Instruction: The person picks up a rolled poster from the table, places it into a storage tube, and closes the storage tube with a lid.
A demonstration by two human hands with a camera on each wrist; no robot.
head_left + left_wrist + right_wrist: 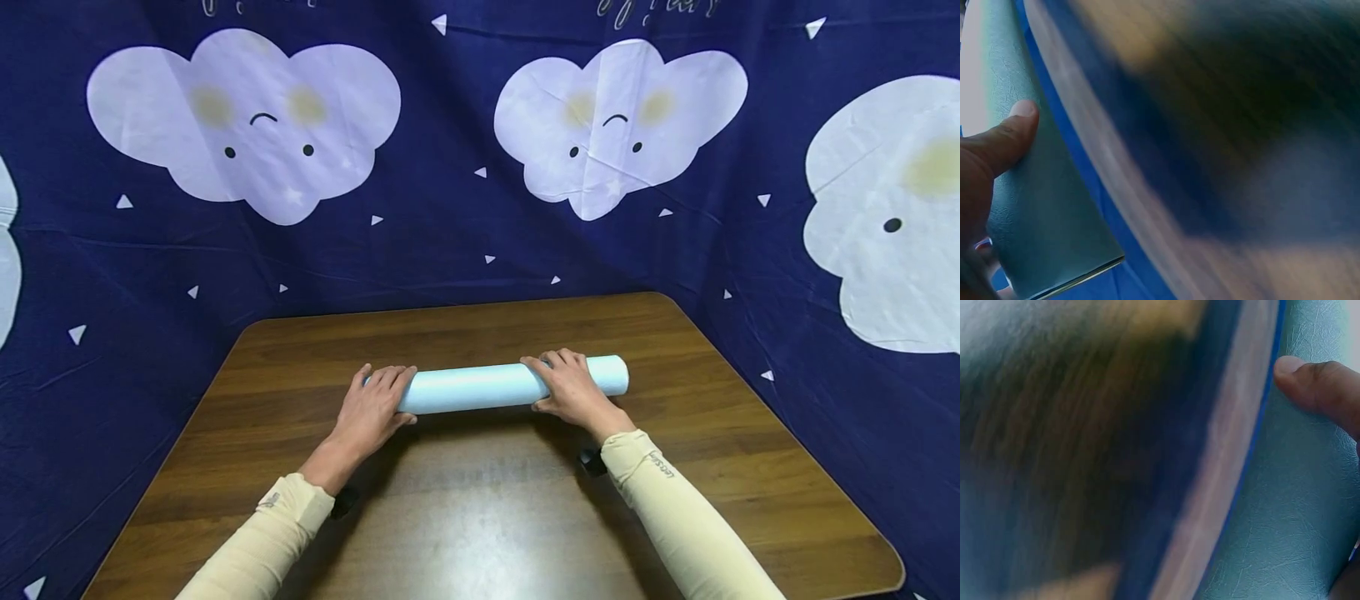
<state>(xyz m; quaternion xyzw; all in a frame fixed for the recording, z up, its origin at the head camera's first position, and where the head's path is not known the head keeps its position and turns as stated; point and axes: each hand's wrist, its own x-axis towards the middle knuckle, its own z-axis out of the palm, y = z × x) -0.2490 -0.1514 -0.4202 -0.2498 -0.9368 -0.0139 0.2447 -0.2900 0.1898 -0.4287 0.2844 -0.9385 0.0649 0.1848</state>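
A pale blue roll of smooth sheet material spans the space between both hands, its length running left to right above the table. My left hand grips its left end from above, thumb on the near side and fingers over the far side. My right hand holds it the same way a little short of the right end, which sticks out past the fingers. In the left wrist view the roll shows a finely creased, leather-like surface and a thin edge at its end. The right wrist view shows the thumb pressed along the roll.
The brown wood-grain table has rounded corners and lies under both forearms. A dark blue cloth printed with white clouds and small triangles hangs behind it and along both sides.
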